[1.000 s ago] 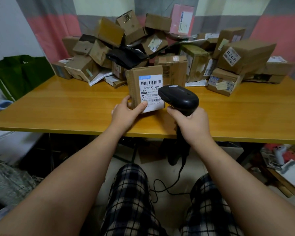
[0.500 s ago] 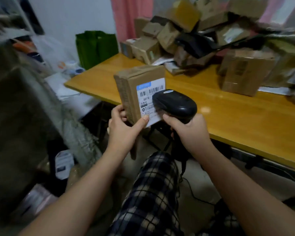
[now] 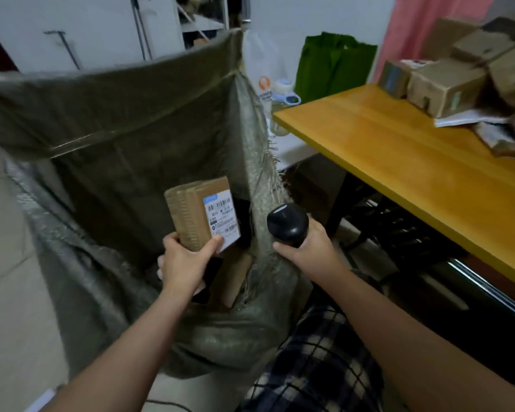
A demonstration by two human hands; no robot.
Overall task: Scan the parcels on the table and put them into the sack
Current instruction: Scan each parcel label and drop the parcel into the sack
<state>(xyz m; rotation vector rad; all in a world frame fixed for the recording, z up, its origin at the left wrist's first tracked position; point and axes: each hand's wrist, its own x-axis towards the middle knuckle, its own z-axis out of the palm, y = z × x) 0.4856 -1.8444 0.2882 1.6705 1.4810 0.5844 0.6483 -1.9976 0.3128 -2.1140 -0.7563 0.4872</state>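
Note:
My left hand (image 3: 185,263) grips a small cardboard parcel (image 3: 197,214) with a white label, holding it upright over the open mouth of the grey-green woven sack (image 3: 131,120). Parcels, one brown (image 3: 235,276), lie inside the sack below it. My right hand (image 3: 305,248) holds the black barcode scanner (image 3: 287,224) just right of the sack's frayed edge, apart from the parcel. A pile of cardboard parcels (image 3: 446,84) sits on the yellow wooden table (image 3: 414,162) at the upper right.
A green bag (image 3: 333,63) stands beyond the table's far corner, with a plastic bag and a bottle (image 3: 280,93) beside it. The sack's near wall sags against my plaid-trousered leg (image 3: 318,361). Pale floor lies left of the sack.
My view has swung left from the table to the sack. My left hand has carried the labelled parcel off the table to above the sack's opening; the scanner has moved away from the label.

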